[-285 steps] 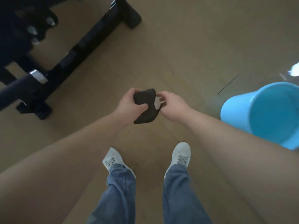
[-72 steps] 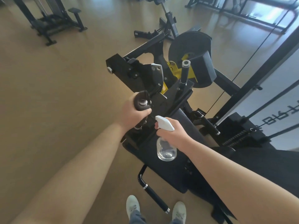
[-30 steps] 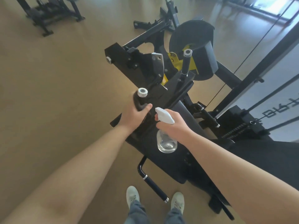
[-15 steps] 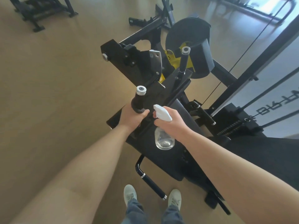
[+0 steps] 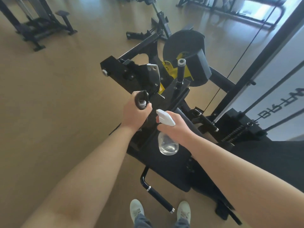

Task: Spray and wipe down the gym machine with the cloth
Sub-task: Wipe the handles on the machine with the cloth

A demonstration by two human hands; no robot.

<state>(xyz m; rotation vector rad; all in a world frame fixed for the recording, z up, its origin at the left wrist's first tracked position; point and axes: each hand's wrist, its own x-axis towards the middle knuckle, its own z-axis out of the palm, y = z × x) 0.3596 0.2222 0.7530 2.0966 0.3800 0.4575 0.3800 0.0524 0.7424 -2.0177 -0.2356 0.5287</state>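
Head-camera view down at your two bare arms over a black gym machine (image 5: 131, 74). Your left hand (image 5: 136, 116) is closed round a dark cloth (image 5: 137, 100), which is wrapped about the top of the near upright handle (image 5: 142, 103); only the handle's pale end cap peeks out through the folds. Your right hand (image 5: 176, 129) grips the neck of a spray bottle (image 5: 167, 143) just beside the left hand, over the seat pad (image 5: 166, 167), its white head pointing toward the cloth.

The cloth looks soft, thin and light, so it should mould to the round grip; take it with the whole palm, as here, and slide along the bar. The bottle looks like light, clear plastic, likely slippery if wet; hold it at the neck under the trigger. The machine looks heavy and rigid and should not shift under wiping pressure.

Hard to make out: whether a right finger rests on the trigger, since the white head hides it; how full the bottle is; how much of the handle the cloth covers beneath your palm. Your right forearm hides part of the pad, and the machine's right side runs off the frame.
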